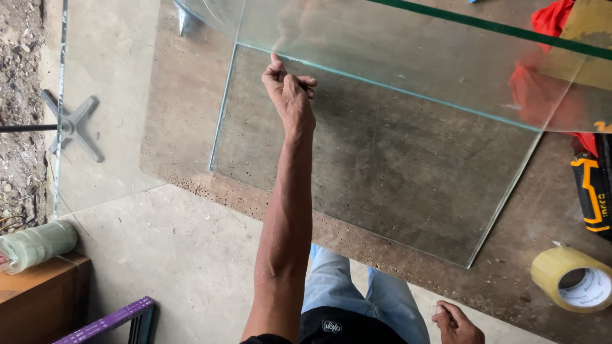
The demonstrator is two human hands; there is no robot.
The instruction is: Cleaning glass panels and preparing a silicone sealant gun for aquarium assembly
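Note:
My left hand [290, 95] reaches forward into a clear glass tank [408, 172] that stands on a brown worktop [185, 127]. Its index fingertip presses on the seam where the bottom pane meets an upright pane. The other fingers are curled in and hold nothing. My right hand [456, 325] hangs low by my leg at the bottom right, fingers loosely curled and empty, near the worktop's front edge.
A roll of yellowish tape [572, 278] and a yellow-black tool [593, 191] lie at the right, with a red cloth [548, 19] behind the glass. A clear tape roll [38, 245] sits on a wooden box at the left. A separate glass sheet [60, 95] stands upright there.

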